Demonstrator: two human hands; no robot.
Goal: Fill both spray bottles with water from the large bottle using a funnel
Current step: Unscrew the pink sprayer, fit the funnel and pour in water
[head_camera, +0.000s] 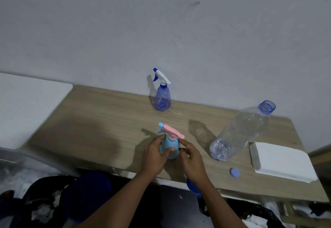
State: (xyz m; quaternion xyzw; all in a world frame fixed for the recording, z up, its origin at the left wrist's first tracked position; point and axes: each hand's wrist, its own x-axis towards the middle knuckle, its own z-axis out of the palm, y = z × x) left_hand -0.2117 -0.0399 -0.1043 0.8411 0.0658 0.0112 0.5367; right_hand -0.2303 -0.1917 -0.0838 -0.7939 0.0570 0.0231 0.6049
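A small light-blue spray bottle with a pink trigger head stands near the table's front edge. My left hand wraps its body from the left. My right hand hovers just right of it, fingers curled near the pink head, holding nothing that I can see. A translucent blue spray bottle with a white head stands upright at the back by the wall. The large clear bottle stands uncapped at the right, nearly empty. Its blue cap lies on the table. A blue funnel shows partly under my right forearm.
The wooden table runs against a grey wall. A folded white cloth lies at the right end. A white surface adjoins the table on the left. Dark clutter and a blue round object sit below the front edge.
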